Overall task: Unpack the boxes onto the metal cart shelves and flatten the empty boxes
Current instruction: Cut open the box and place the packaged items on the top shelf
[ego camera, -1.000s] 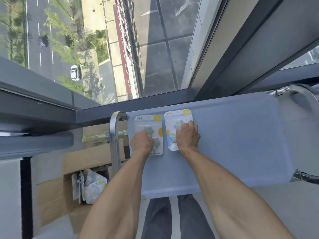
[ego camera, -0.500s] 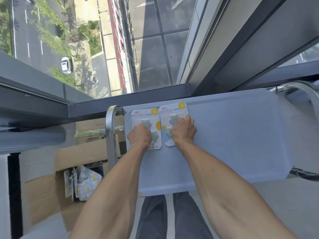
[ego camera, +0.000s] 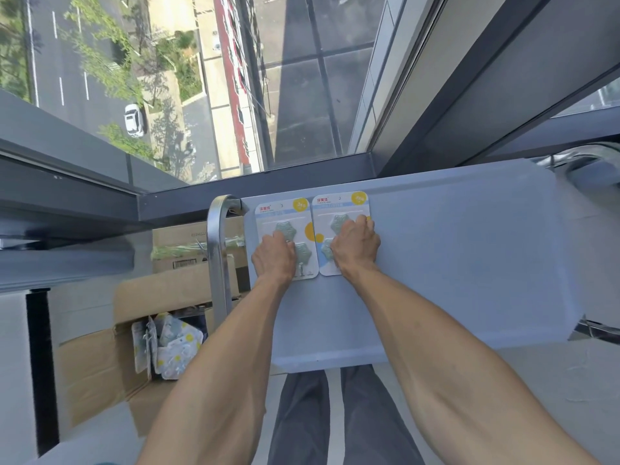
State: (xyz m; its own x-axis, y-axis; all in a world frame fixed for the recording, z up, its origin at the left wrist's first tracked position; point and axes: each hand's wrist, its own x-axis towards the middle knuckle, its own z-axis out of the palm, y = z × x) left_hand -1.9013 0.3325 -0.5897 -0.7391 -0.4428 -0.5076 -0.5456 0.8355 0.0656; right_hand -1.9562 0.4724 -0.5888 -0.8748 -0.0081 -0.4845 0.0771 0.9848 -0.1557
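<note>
A: Why are the two hook packs laid like that?

B: Side by side, edges touching, at the far left corner of the cart's top shelf (ego camera: 469,263), probably to start a tidy row. The left pack (ego camera: 285,216) lies just beside the cart handle (ego camera: 218,250); the right pack (ego camera: 339,209) butts against it.

A: And the hands?

B: The left hand (ego camera: 273,258) rests on the left pack, the right hand (ego camera: 355,246) on the right one. Fingers are bent over the cards, but whether they pinch or only press down, I cannot tell.

A: More to unpack?

B: Yes. The open cardboard box (ego camera: 100,364) on the floor, near left, holds more packs (ego camera: 167,347).
</note>
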